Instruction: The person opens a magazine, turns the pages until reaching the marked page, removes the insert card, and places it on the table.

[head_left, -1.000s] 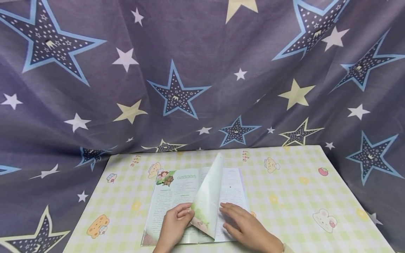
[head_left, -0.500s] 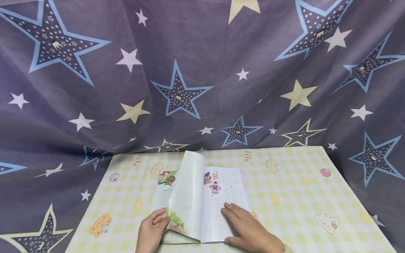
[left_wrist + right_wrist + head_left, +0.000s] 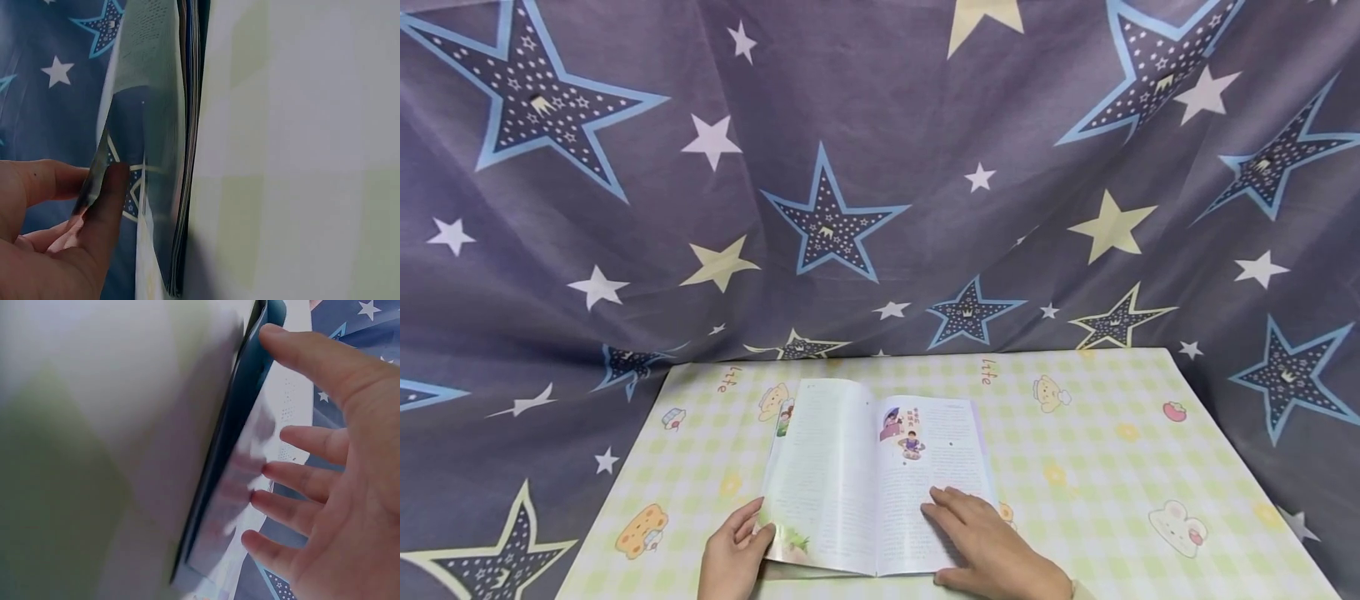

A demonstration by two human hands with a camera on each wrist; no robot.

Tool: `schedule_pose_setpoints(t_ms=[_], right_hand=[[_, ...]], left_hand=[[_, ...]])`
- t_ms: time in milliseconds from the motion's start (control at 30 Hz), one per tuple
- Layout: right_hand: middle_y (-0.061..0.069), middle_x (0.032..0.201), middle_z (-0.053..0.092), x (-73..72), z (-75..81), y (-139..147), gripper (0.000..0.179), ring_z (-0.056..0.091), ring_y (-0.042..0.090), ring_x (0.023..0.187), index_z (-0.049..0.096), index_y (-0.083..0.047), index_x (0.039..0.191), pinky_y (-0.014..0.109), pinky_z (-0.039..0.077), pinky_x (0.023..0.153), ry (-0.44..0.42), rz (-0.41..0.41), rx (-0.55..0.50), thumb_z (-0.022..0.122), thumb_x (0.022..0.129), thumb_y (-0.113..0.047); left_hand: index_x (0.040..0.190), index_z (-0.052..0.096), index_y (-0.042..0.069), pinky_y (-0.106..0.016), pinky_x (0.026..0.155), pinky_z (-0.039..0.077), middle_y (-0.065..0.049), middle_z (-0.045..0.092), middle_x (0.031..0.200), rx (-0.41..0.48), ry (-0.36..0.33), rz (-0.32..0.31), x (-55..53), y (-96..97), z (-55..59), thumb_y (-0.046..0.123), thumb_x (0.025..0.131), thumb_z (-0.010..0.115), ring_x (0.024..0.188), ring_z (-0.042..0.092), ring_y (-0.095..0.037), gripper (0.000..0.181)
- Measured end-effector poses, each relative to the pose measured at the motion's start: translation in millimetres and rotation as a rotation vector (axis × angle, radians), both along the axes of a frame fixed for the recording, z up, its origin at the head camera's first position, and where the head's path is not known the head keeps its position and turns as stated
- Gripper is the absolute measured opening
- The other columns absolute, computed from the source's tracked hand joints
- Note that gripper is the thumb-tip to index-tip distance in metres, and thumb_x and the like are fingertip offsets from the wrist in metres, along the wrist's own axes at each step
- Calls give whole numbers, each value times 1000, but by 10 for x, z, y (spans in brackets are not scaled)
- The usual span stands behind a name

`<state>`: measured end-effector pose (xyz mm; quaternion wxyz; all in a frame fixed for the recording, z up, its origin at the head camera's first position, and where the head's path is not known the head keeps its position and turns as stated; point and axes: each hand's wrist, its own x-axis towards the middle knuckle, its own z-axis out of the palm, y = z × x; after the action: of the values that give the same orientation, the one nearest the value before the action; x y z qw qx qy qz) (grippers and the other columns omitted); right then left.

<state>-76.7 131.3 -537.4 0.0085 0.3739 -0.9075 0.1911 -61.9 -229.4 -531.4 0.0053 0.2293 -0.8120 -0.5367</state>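
Observation:
An open magazine (image 3: pixel 925 500) lies on the table, its right page printed with text and a small purple picture near the top. Its left-hand leaf (image 3: pixel 820 467) is turned over to the left and still bows up from the pages beneath. At that leaf's lower outer corner, my left hand (image 3: pixel 733 550) pinches the paper between thumb and fingers; the left wrist view shows the page (image 3: pixel 94 175) between them. My right hand (image 3: pixel 988 542) rests with spread, fairly straight fingers on the lower right page. In the right wrist view its fingertips (image 3: pixel 265 472) are at the page surface.
A green-and-white checked cloth (image 3: pixel 1097 500) with cartoon prints covers the table. Behind and at both sides hangs a dark curtain (image 3: pixel 910 125) patterned with stars.
My left hand has carried the page across from right to left, and the page has come down lower over the left side. My right hand has stayed on the right page.

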Motion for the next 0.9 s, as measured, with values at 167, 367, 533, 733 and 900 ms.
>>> schedule_pose_setpoints(t_ms=[167,367,533,733,900], right_hand=[[9,142,53,-10,-4,17,64,51,27,128,57,-10,137,50,45,103,24,41,-3,76,87,-44],[4,136,59,-15,14,92,42,54,23,125,64,-14,127,55,45,100,22,63,-18,69,94,-40],[-3,127,65,-9,28,195,31,57,23,122,67,-16,122,61,44,98,-50,17,-62,66,98,-36],[-11,115,67,12,8,334,23,62,19,115,71,-17,114,58,45,97,-80,-58,-108,64,99,-34],[-14,110,68,18,-24,420,20,64,13,107,72,-17,111,56,46,98,-56,-130,-133,64,99,-32]], left_hand=[[140,51,-6,-32,85,58,-33,57,130,0,-24,6,-12,-11,0,17,94,69,117,61,-40,55],[143,46,-8,-48,105,44,-33,48,141,-11,-33,35,-43,7,21,20,95,69,130,48,-44,60],[142,46,-8,-46,107,42,-33,46,143,-22,-42,56,-63,27,58,18,94,70,134,43,-45,60],[142,45,-8,-47,110,38,-33,44,144,-35,-41,48,-78,56,82,16,94,71,136,40,-46,60],[140,49,-8,-45,109,40,-32,47,141,-27,-23,23,-83,98,90,15,94,70,134,42,-46,55]])
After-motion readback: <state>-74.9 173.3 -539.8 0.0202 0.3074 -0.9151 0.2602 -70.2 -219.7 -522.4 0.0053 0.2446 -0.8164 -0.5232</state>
